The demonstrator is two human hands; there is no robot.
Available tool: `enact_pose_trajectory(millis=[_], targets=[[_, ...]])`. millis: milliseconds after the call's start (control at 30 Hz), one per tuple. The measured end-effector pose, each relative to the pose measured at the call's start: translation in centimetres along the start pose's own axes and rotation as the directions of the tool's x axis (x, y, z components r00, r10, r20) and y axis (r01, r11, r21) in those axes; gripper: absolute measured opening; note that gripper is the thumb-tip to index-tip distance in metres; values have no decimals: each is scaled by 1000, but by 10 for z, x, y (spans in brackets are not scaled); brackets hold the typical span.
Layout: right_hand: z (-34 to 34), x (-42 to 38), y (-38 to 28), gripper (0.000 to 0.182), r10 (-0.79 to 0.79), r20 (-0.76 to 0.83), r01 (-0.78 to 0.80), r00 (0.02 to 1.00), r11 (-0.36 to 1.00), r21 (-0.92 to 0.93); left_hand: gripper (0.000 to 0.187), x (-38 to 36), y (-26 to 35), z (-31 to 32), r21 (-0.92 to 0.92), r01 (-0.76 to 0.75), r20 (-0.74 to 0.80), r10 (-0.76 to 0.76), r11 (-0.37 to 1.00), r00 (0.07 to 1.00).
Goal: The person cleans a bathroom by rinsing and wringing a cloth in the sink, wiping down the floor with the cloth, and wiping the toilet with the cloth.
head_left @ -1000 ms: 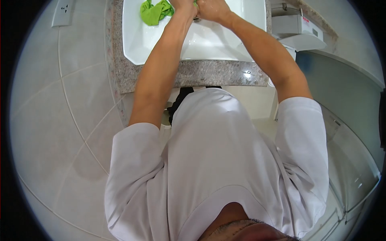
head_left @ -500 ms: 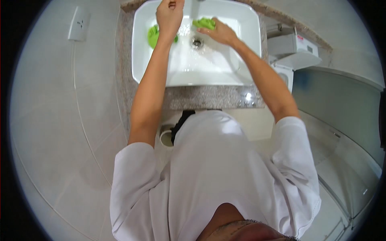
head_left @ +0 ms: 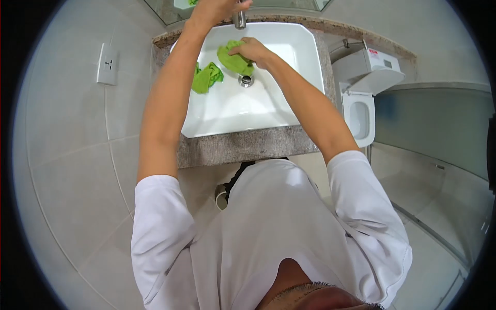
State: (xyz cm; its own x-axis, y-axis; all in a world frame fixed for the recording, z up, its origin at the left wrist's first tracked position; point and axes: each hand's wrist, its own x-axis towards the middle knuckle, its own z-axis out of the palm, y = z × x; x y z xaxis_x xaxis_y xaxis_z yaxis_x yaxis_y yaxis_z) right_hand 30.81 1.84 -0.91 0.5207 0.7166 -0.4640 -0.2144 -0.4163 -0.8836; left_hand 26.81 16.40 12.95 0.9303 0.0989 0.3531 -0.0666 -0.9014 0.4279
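My left hand point(head_left: 217, 11) is at the top edge of the view, its fingers curled at the top of the metal faucet point(head_left: 239, 20); part of the hand is cut off. My right hand point(head_left: 254, 51) is closed on a bright green cloth point(head_left: 233, 59), which hangs bunched over the white sink point(head_left: 289, 111) near the drain point(head_left: 246, 81). A second green cloth point(head_left: 207, 78) lies crumpled in the sink's left part, partly beside my left forearm.
A granite counter point(head_left: 237, 147) surrounds the sink, with a mirror point(head_left: 279, 4) behind it. On the right stands a toilet point(head_left: 359, 116) with its lid raised, near a frosted glass panel point(head_left: 434, 124). A power outlet point(head_left: 107, 64) is on the left wall.
The view has tilted up, bringing the faucet and mirror into sight. My left hand has reached the faucet top. The cloth in my right hand now hangs looser, farther left, near the drain.
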Motion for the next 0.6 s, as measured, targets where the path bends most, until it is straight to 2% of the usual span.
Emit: enact_pose_trajectory(millis=[100,267,367,433,467,500,533,567,600], targets=[[4,19,-7,53,-16,-40,13,999,997,-73,24,4,-9,4,141,-107,-182,132,984,974],[5,29,-11,44,-98,-32,97,995,994,-41,24,5,-12,-6,182,-127,-123,150,975,981],[-2,28,-14,43,-130,-12,127,991,980,-155,22,-13,-7,-1,164,-149,-168,176,975,970],[-4,27,-13,44,-152,-9,147,988,968,-202,24,-39,-5,23,-111,-45,-491,-15,993,871],[-8,30,-11,45,-177,-11,169,984,953,-252,24,-56,-17,43,-113,-44,-489,-17,993,872],[-12,34,-10,45,-174,-13,166,985,954,-250,20,-79,-41,71,-189,177,-336,-233,966,913],[-15,39,-7,45,-200,13,199,980,965,-171,27,-99,-58,97,-226,396,-162,-435,890,886],[-18,44,-3,45,-223,38,226,974,970,-89,27,-115,-66,122,-229,400,-154,-438,888,885],[-21,48,3,45,-247,65,248,967,969,-8,27,-132,-73,144,-375,384,-92,-446,844,891]])
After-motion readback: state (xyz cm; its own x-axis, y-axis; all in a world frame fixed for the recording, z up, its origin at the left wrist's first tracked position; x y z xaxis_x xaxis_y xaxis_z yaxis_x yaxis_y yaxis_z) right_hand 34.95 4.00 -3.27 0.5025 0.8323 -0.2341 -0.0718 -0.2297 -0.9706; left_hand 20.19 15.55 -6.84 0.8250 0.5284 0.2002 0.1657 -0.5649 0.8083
